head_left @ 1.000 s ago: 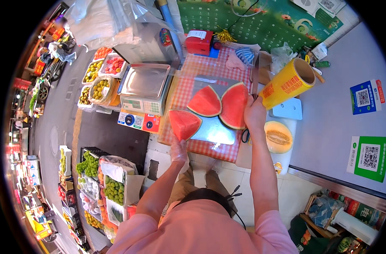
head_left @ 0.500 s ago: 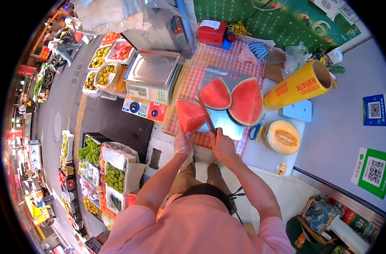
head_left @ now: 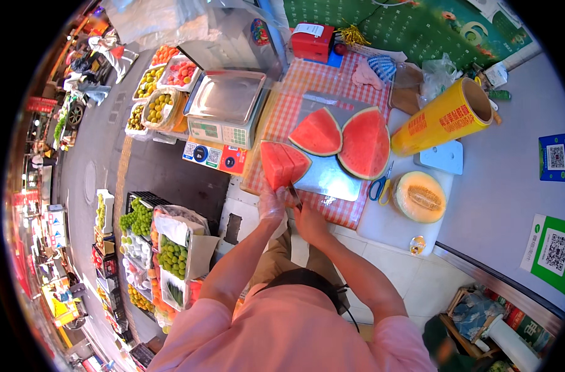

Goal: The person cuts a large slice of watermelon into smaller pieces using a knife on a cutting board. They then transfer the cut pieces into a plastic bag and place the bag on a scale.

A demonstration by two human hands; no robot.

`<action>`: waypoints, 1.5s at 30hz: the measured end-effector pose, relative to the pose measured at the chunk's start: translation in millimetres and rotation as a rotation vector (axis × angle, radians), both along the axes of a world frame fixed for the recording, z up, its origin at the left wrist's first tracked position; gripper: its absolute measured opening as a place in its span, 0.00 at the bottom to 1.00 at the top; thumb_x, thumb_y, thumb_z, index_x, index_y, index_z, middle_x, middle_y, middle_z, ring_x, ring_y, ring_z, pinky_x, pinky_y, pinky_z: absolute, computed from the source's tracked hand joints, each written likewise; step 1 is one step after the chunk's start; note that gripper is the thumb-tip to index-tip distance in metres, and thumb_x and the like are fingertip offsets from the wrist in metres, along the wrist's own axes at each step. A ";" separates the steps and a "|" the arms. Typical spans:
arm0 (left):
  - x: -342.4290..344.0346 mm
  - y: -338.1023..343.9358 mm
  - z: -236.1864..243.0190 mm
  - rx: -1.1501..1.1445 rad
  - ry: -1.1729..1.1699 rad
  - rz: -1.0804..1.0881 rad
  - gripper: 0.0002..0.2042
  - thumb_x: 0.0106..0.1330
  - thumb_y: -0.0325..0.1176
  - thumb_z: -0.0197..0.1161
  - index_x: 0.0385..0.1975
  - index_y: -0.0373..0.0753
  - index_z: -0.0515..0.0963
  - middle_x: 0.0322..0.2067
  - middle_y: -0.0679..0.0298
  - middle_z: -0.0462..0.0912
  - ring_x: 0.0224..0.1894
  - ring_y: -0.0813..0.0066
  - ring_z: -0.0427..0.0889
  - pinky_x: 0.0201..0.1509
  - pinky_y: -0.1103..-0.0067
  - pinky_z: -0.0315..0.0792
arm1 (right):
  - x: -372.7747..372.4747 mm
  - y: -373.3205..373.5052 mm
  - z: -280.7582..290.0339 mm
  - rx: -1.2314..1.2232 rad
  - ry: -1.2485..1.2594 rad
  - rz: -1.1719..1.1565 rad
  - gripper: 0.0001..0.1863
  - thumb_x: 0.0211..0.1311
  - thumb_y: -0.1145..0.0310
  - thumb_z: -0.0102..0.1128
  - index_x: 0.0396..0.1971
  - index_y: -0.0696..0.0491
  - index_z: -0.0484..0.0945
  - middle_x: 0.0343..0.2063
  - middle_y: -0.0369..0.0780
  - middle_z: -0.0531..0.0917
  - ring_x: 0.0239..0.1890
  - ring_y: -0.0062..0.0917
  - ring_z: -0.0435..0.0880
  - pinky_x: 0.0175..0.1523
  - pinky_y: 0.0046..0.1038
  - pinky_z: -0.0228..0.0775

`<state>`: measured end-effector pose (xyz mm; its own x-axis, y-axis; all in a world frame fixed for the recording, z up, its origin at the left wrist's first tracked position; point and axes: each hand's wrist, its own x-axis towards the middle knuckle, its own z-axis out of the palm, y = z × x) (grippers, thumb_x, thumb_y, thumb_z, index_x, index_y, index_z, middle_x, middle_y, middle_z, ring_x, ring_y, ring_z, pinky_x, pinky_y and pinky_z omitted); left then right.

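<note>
My left hand point(head_left: 271, 206), in a thin clear plastic glove, grips the near end of a watermelon wedge point(head_left: 279, 160). Several parallel cuts run through the wedge's red flesh. A knife point(head_left: 296, 197) is in my closed right hand point(head_left: 311, 224), its blade at the wedge's near tip, close to my left fingers; part of the blade is hidden. Just beyond lie a second watermelon wedge point(head_left: 318, 131) and a larger watermelon piece point(head_left: 365, 144), both flesh up, on a shiny metal tray point(head_left: 332, 180).
Right of the tray are scissors point(head_left: 379, 186), a halved melon point(head_left: 420, 197) and a big yellow roll of film point(head_left: 440, 121). A weighing scale point(head_left: 223, 105) stands at the left, with fruit baskets point(head_left: 161, 108) beyond. A red box point(head_left: 312, 42) sits at the back of the checked tablecloth point(head_left: 282, 80).
My right hand has drawn the knife back toward me, from the wedge's right side down to its near tip. More of the cut lines now show. The left hand keeps its hold.
</note>
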<state>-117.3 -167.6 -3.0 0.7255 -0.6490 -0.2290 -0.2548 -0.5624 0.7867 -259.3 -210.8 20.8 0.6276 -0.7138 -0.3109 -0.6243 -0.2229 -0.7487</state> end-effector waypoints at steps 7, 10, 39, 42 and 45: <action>8.2 3.4 -17.2 -0.078 -0.168 -0.051 0.38 0.66 0.30 0.57 0.72 0.40 0.42 0.46 0.42 0.78 0.46 0.43 0.80 0.47 0.60 0.72 | -94.6 -22.0 59.7 0.137 0.156 0.172 0.19 0.70 0.58 0.49 0.41 0.63 0.70 0.30 0.58 0.81 0.34 0.54 0.81 0.38 0.50 0.72; 6.2 5.9 -19.2 -0.108 -0.119 -0.067 0.40 0.66 0.30 0.57 0.72 0.39 0.38 0.47 0.42 0.78 0.46 0.43 0.80 0.47 0.60 0.73 | -95.8 -46.6 57.9 0.105 0.017 -0.007 0.18 0.71 0.58 0.48 0.40 0.61 0.70 0.27 0.57 0.81 0.33 0.55 0.81 0.37 0.51 0.71; 11.0 3.7 1.8 0.048 0.136 0.016 0.41 0.64 0.30 0.61 0.73 0.41 0.42 0.64 0.49 0.64 0.67 0.59 0.64 0.68 0.70 0.61 | -28.7 -44.1 -16.7 0.556 -0.027 0.117 0.20 0.71 0.56 0.47 0.48 0.59 0.72 0.24 0.47 0.82 0.24 0.35 0.84 0.31 0.35 0.75; 23.7 13.2 -5.3 -0.291 0.054 -0.033 0.44 0.63 0.26 0.61 0.74 0.44 0.39 0.63 0.53 0.66 0.66 0.64 0.64 0.67 0.72 0.63 | -16.8 -31.8 -24.7 0.560 -0.165 0.089 0.19 0.72 0.56 0.47 0.34 0.59 0.74 0.13 0.39 0.76 0.12 0.27 0.75 0.20 0.32 0.67; 20.9 8.2 -6.8 -0.356 0.188 0.119 0.46 0.61 0.22 0.61 0.74 0.48 0.37 0.63 0.57 0.66 0.65 0.67 0.65 0.65 0.74 0.66 | -18.9 -42.2 -7.7 0.582 -0.110 0.167 0.21 0.72 0.54 0.46 0.32 0.60 0.73 0.12 0.39 0.75 0.12 0.25 0.74 0.19 0.31 0.65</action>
